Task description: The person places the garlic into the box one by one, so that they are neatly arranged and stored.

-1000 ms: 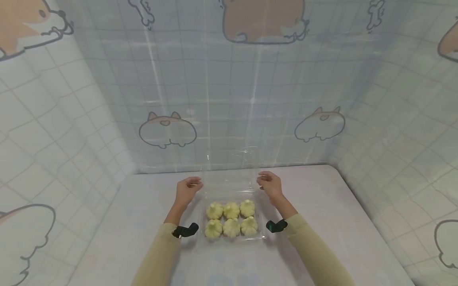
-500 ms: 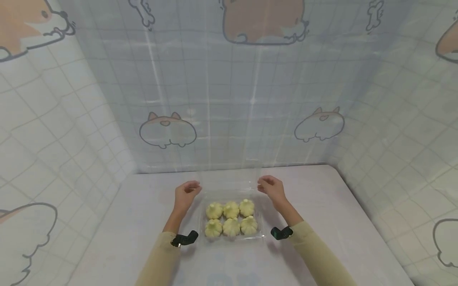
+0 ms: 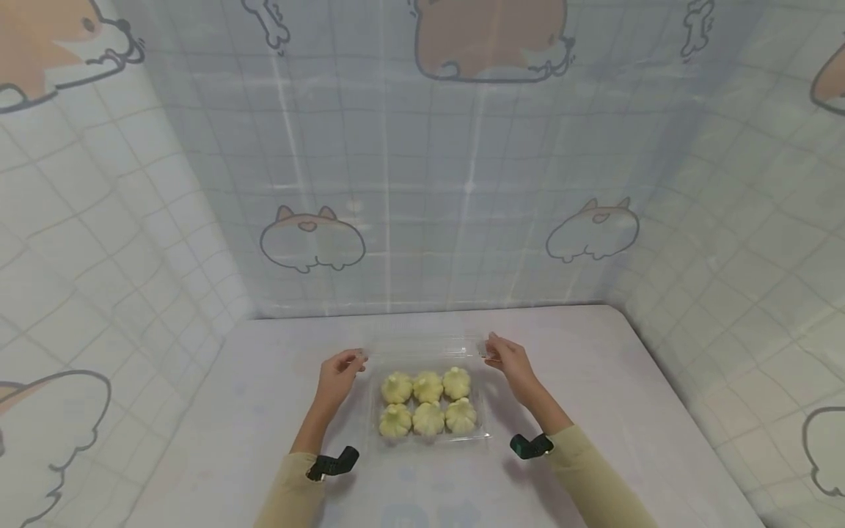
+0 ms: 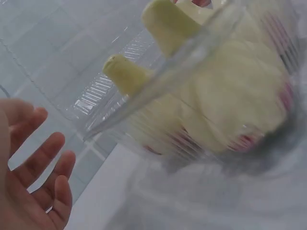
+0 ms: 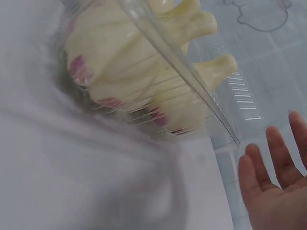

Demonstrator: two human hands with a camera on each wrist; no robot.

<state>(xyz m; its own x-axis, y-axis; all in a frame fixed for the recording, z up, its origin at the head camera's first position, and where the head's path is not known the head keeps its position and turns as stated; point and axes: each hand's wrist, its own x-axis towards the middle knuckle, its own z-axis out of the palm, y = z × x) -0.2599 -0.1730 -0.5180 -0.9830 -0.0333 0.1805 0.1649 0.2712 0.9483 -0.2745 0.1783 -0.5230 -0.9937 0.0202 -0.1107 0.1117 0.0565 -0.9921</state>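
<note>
Several cream garlic bulbs (image 3: pixel 428 419) with thick stems sit in two rows inside a clear plastic clamshell box (image 3: pixel 480 438). Its hinged lid (image 3: pixel 425 345) stands raised at the far side, tilted toward me. My left hand (image 3: pixel 337 378) pinches the lid's left corner in the head view; in the left wrist view its other fingers (image 4: pixel 53 148) are loosely spread beside the box. At the opposite corner, my right hand (image 3: pixel 513 367) pinches the lid between thumb and forefinger. The right wrist view shows that hand's other fingers (image 5: pixel 278 151) relaxed, with the thumb hidden.
The box rests on a pale table (image 3: pixel 264 411). Behind it hangs a grey-blue gridded backdrop (image 3: pixel 422 183) with cartoon dogs, and similar panels (image 3: pixel 112 220) close in both sides. Dark wrist cameras (image 3: pixel 333 463) sit at the sleeves, near the box's sides.
Both hands have come toward me and spread slightly, and the lid has swung down from nearly upright to a lower tilt. The box and garlic have stayed in place.
</note>
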